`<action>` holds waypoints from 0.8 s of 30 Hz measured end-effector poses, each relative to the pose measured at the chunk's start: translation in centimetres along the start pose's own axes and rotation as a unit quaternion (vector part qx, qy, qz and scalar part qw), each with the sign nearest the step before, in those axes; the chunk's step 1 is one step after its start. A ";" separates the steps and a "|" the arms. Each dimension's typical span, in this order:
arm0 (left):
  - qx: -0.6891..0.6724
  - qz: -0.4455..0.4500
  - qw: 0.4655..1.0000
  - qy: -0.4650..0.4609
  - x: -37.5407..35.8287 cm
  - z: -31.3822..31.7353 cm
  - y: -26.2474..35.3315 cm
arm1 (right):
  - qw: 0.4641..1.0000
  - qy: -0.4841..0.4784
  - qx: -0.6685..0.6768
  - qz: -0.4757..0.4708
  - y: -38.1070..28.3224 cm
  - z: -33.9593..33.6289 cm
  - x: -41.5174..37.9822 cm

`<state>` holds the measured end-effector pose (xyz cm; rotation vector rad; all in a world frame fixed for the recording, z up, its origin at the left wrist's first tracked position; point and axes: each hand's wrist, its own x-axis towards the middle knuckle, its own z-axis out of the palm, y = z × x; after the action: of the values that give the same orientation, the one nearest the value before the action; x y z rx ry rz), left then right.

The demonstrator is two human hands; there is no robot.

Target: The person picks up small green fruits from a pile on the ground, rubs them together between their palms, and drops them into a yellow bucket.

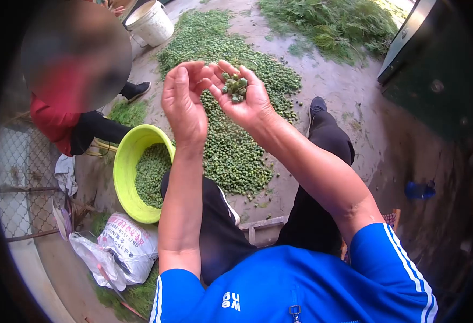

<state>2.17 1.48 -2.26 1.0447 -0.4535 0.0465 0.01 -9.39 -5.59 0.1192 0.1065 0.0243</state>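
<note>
In front of me, my right hand is turned palm up and cupped. A small heap of green cones lies in it. My left hand is raised beside it, its curved fingers close to the right fingertips. I see nothing held in the left hand, and its fingers are apart. Beneath both hands a long spread of small round green cones covers the concrete floor. Left of my left forearm, a yellow-green bucket leans toward me with many more cones inside.
A person in a red top sits at the left. Behind them stands a white bucket. Feathery green branches are piled at the back. A white printed sack lies below the bucket, and a blue object is at right.
</note>
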 end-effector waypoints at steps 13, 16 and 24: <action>0.509 0.209 0.822 -0.147 -0.8 -1.2 0.5 | 0.995 -0.023 -0.052 0.083 1.1 -0.7 0.2; 0.501 0.177 0.838 -0.123 -0.8 -1.4 0.3 | 0.995 0.014 -0.024 0.092 1.2 -1.3 0.3; 0.380 0.064 0.917 -0.101 -1.4 -1.9 0.7 | 0.997 -0.017 -0.049 0.057 0.6 -1.4 0.5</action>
<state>1.40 3.63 -3.00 1.7959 -0.7191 0.2492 0.35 -8.61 -6.95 0.0284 0.0648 0.1409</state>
